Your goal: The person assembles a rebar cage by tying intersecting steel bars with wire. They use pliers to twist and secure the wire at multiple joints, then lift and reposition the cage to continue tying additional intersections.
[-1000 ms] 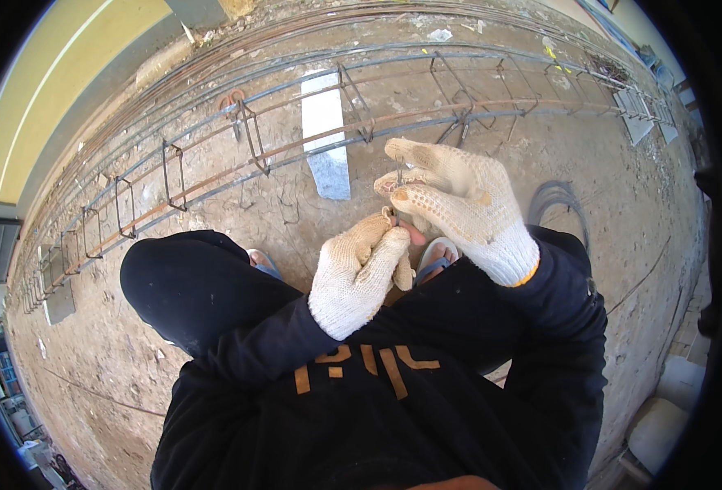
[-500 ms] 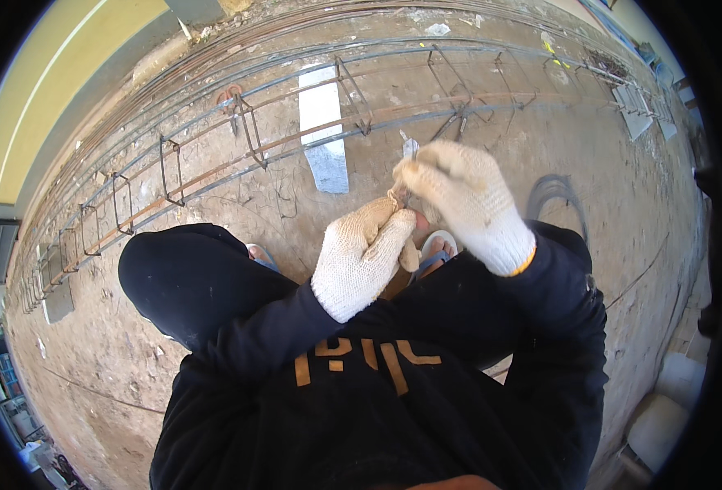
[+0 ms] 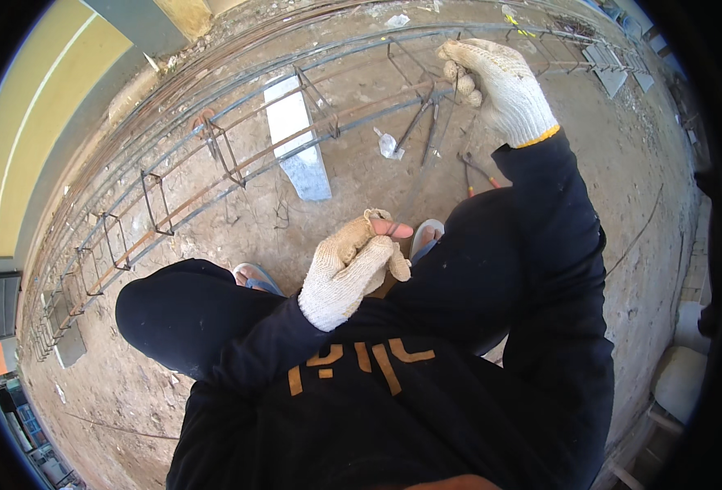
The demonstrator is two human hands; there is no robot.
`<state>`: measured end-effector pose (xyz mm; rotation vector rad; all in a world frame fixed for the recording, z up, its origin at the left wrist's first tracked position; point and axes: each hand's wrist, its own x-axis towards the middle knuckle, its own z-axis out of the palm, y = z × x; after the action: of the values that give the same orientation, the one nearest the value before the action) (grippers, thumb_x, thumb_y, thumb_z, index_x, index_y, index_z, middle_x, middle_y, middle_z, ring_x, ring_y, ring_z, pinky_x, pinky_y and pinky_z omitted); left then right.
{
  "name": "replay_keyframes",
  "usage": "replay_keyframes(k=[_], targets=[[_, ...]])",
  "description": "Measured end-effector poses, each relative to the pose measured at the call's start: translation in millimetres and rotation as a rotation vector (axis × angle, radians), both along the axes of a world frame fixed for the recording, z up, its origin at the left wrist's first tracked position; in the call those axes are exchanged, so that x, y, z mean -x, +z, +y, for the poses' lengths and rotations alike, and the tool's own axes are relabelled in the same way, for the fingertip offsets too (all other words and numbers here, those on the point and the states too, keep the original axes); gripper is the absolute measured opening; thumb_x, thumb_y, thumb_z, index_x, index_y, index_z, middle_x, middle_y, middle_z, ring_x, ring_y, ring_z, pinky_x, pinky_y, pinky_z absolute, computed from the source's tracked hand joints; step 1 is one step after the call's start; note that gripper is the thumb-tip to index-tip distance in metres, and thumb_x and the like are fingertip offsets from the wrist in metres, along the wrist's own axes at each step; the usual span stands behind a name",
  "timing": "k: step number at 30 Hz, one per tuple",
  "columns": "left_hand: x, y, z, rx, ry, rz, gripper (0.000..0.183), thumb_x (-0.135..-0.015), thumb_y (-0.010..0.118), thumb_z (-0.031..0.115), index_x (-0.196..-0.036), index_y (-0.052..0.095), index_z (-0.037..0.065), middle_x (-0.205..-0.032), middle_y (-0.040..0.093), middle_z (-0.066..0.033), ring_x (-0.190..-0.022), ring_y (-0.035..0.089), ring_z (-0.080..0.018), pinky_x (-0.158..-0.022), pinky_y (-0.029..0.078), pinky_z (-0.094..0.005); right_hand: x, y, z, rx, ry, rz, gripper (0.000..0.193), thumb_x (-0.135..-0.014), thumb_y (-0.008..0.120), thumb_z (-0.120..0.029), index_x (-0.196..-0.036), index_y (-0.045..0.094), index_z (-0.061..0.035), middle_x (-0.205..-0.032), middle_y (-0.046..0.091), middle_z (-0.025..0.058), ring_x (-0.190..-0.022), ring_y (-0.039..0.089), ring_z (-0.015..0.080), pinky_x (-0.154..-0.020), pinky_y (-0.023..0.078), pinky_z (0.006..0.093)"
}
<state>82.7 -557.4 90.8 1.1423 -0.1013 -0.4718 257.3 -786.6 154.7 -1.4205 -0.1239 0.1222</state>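
My left hand (image 3: pixel 346 269) is in a white knit glove with a tan palm, held over my lap with its fingers folded in. One bare fingertip (image 3: pixel 395 229) pokes out of that glove, with a thin dark band across it. Up and to the right, my gloved right hand (image 3: pixel 504 90) is raised over the rebar cage (image 3: pixel 332 131), fingers curled. A faint thin streak seems to run between the hands; I cannot make out what either one holds. Below the cage, a crumpled clear plastic piece (image 3: pixel 388 147) lies beside two dark slender tools (image 3: pixel 431 135).
A pale block (image 3: pixel 304 175) lies under the cage. Pliers with red-orange handles (image 3: pixel 471 189) rest near my right knee. A rusty tool (image 3: pixel 205 129) sits at the cage farther left. Long loose bars run along the yellow wall (image 3: pixel 42 106). My sandalled feet (image 3: pixel 429 233) are below my hands.
My right hand has moved away from my left, up and to the right, toward the cage. The left hand has stayed nearly in place, its bare fingertip now in plain view.
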Motion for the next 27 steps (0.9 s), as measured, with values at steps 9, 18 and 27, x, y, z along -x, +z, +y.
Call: replay_keyframes(k=[9, 18, 27], targets=[[2, -17, 5, -0.213, -0.066, -0.090, 0.038, -0.101, 0.049, 0.011, -0.134, 0.051, -0.007, -0.084, 0.068, -0.0071, -0.064, 0.048, -0.0043, -0.061, 0.038, -0.0176, -3, -10, 9, 0.117, -0.087, -0.003, 0.024, -0.095, 0.063, -0.018, -0.101, 0.067, 0.0048, -0.083, 0.067, 0.0109, -0.054, 0.054, 0.0085, -0.044, 0.039, 0.0198], [-4, -27, 21, -0.023, 0.157, 0.062, 0.026, -0.103, 0.046, 0.010, -0.121, 0.060, -0.003, -0.083, 0.068, -0.0040, -0.060, 0.044, -0.0001, -0.054, 0.033, -0.0152, 55, -22, 46, 0.417, 0.271, 0.229, 0.048, -0.092, 0.067, -0.041, -0.111, 0.066, 0.0025, -0.086, 0.069, 0.0065, -0.063, 0.062, 0.0093, -0.053, 0.048, 0.0209], [-2, -40, 23, -0.048, 0.056, 0.068, 0.025, -0.101, 0.050, 0.008, -0.122, 0.061, -0.001, -0.083, 0.068, -0.0032, -0.060, 0.044, -0.0010, -0.055, 0.035, -0.0167, 98, -33, 71, 0.243, 0.173, 0.357, 0.021, -0.095, 0.063, -0.016, -0.108, 0.067, 0.0007, -0.087, 0.070, 0.0068, -0.068, 0.063, 0.0083, -0.060, 0.050, 0.0212]])
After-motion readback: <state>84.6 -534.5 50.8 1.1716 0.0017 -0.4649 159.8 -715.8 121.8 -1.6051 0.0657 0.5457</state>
